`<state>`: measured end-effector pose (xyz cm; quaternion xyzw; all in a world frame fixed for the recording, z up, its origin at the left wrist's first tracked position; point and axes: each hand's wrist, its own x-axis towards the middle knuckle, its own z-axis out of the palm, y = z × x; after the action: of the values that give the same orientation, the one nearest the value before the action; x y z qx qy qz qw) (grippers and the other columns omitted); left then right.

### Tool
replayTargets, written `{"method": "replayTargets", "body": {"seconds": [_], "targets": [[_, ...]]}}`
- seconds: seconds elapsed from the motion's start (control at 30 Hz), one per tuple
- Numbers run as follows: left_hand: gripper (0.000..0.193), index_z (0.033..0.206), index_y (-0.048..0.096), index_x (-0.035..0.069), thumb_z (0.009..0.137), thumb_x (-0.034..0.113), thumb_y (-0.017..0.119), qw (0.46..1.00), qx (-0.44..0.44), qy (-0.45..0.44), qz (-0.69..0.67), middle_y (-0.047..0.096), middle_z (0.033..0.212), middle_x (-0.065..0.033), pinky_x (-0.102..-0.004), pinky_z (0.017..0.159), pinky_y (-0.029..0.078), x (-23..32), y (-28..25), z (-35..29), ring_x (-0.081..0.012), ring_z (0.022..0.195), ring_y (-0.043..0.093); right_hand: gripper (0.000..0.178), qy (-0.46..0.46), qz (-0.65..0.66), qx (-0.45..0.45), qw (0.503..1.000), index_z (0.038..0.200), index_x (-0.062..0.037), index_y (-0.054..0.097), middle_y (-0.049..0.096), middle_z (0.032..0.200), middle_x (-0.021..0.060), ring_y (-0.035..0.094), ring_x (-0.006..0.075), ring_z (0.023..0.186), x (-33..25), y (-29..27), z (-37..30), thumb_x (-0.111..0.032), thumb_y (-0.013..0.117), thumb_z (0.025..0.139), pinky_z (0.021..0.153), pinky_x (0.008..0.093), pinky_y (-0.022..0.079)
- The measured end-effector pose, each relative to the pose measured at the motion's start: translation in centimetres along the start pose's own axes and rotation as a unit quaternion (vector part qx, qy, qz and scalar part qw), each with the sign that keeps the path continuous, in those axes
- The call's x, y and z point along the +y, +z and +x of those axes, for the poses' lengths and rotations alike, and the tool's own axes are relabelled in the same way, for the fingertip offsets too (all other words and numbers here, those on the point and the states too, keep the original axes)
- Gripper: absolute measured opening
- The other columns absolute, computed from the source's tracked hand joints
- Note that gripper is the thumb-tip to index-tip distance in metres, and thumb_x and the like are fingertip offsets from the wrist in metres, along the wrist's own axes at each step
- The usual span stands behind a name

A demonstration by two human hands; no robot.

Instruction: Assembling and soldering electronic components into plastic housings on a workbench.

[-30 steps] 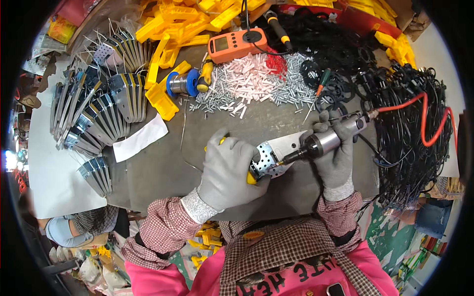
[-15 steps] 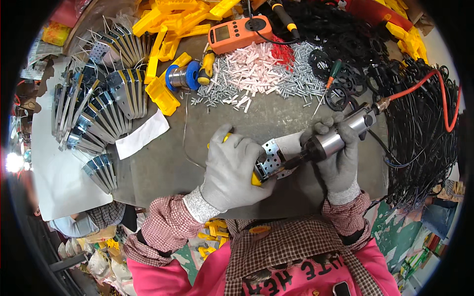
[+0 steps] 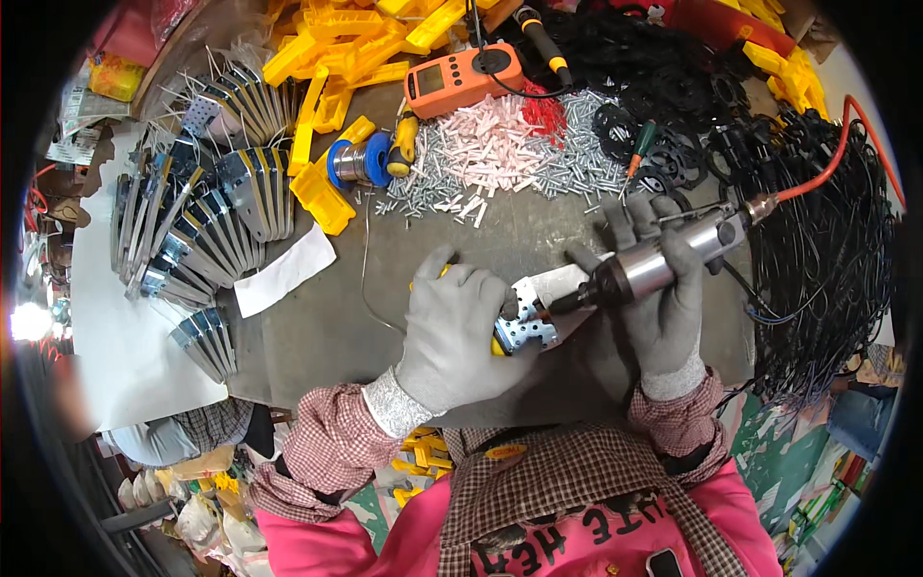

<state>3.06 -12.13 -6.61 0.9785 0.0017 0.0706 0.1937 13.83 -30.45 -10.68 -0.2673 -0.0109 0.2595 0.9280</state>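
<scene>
My left hand (image 3: 457, 322), in a grey glove, is closed round a yellow plastic part (image 3: 498, 344) and a shiny metal plate with holes (image 3: 529, 322). Most of the yellow part is hidden under the fingers. Across my right hand (image 3: 663, 313), also gloved, lies a silver air screwdriver (image 3: 659, 267) with a black nose. The thumb and fingers bend round its body. Its nose points down-left at the perforated plate; whether the tip touches it I cannot tell. Behind the nose a pale flat piece (image 3: 560, 285) sticks out from the plate.
Loose screws (image 3: 577, 159), pink sleeves (image 3: 486, 144) and an orange meter (image 3: 463, 79) lie at the back. A solder spool (image 3: 361, 162) sits left of them. Metal plates (image 3: 192, 226) fan out at left. Black cables (image 3: 817, 231) heap at right, below a red hose (image 3: 827, 173).
The screwdriver's nose has drawn back up and right from the perforated plate, uncovering more of it. My right fingers have spread a little. The left hand keeps its hold.
</scene>
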Motion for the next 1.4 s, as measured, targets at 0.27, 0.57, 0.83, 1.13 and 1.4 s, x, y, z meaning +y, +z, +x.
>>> {"method": "replayTargets", "body": {"seconds": [0.27, 0.57, 0.83, 1.13, 1.4], "targets": [[0.015, 0.076, 0.061, 0.007, 0.064, 0.007, 0.068, 0.997, 0.052, -0.054, -0.017, 0.059, 0.078, -0.0110, -0.0498, 0.103, 0.040, 0.1, 0.5, 0.2, -0.0347, 0.088, 0.057, 0.038, -0.012, -0.069, -0.024, 0.997, 0.141, -0.0106, 0.035, 0.032, 0.151, 0.0207, 0.031, 0.0389, 0.145, 0.8, 0.6, 1.1, -0.004, 0.044, 0.104, 0.109, 0.0616, 0.042], [0.020, 0.079, 0.060, 0.006, 0.060, 0.005, 0.067, 0.994, 0.096, -0.004, -0.043, 0.058, 0.077, -0.0094, -0.0496, 0.097, 0.042, -1.1, 1.0, -0.3, -0.0356, 0.089, 0.057, 0.046, -0.194, -0.364, -0.239, 0.879, 0.145, -0.0138, 0.035, 0.036, 0.148, 0.0244, 0.044, 0.0380, 0.136, 0.2, -0.3, 1.8, -0.003, 0.048, 0.103, 0.109, 0.0542, 0.043], [0.048, 0.104, 0.064, 0.005, 0.058, 0.015, 0.076, 0.991, 0.121, -0.010, -0.065, 0.058, 0.097, -0.0141, -0.0477, 0.093, 0.043, -0.9, 1.0, -0.2, -0.0367, 0.099, 0.053, 0.039, 0.119, 0.011, 0.036, 0.992, 0.132, -0.0071, 0.046, 0.058, 0.128, 0.0148, 0.053, 0.0230, 0.127, 0.3, 1.7, 3.4, -0.026, 0.057, 0.100, 0.106, 0.0479, 0.048], [0.068, 0.115, 0.062, 0.004, 0.054, 0.022, 0.083, 0.996, 0.085, 0.007, -0.041, 0.055, 0.104, -0.0154, -0.0474, 0.089, 0.045, -1.3, 0.6, -0.3, -0.0371, 0.100, 0.052, 0.049, 0.076, -0.051, -0.007, 0.996, 0.142, -0.0054, 0.038, 0.054, 0.136, 0.0187, 0.047, 0.0302, 0.136, 1.5, 3.0, 2.6, -0.026, 0.054, 0.100, 0.111, 0.0441, 0.042], [0.082, 0.138, 0.045, 0.002, 0.068, 0.019, 0.085, 0.984, 0.061, -0.043, 0.162, 0.058, 0.116, -0.0191, -0.0460, 0.094, 0.048, -1.2, 1.7, -11.4, -0.0372, 0.105, 0.059, 0.058, 0.068, 0.036, -0.022, 0.997, 0.147, -0.0078, 0.033, 0.044, 0.147, 0.0232, 0.038, 0.0350, 0.143, -1.9, 4.5, 0.8, -0.020, 0.058, 0.096, 0.116, 0.0511, 0.035]]}}
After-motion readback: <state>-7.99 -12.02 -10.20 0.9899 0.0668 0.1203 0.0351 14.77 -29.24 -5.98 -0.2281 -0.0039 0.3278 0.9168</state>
